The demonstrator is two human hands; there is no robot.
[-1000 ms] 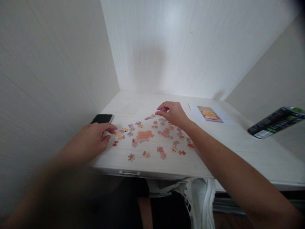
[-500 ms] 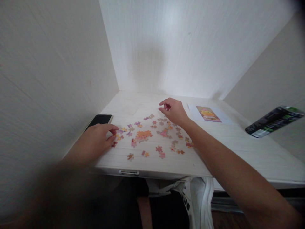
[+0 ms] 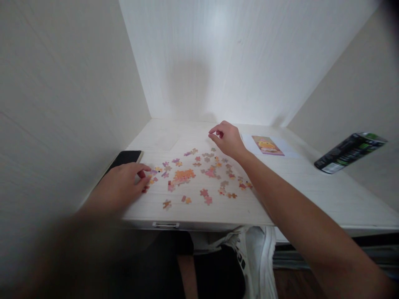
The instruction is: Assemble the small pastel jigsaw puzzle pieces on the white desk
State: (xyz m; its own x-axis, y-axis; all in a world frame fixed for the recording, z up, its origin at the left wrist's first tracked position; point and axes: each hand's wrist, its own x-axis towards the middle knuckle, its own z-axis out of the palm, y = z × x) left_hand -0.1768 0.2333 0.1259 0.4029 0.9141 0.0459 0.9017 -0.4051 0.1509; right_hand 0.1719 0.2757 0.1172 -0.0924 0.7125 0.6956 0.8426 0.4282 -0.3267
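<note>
Several small pink, orange and purple puzzle pieces [image 3: 205, 195] lie scattered on a pale wooden desk [image 3: 299, 187]. A joined orange cluster [image 3: 183, 175] sits among them. My left hand [image 3: 120, 187] rests on the desk at the left edge of the scatter, index finger and thumb apart, tips touching pieces there. My right hand [image 3: 228, 140] hovers above the far side of the scatter. Its thumb and forefinger are pinched together, seemingly on one small piece.
A black phone [image 3: 124, 158] lies at the desk's left, by the wall. A printed picture sheet [image 3: 267, 145] lies far right of the pieces. A dark box with green print [image 3: 350, 153] sits at the right. Walls enclose three sides. My white shoe [image 3: 258, 257] shows below the desk edge.
My right hand has lifted off the scattered pieces and moved up and away, fingers pinched. My left hand stayed at the left pieces. The view shifted slightly.
</note>
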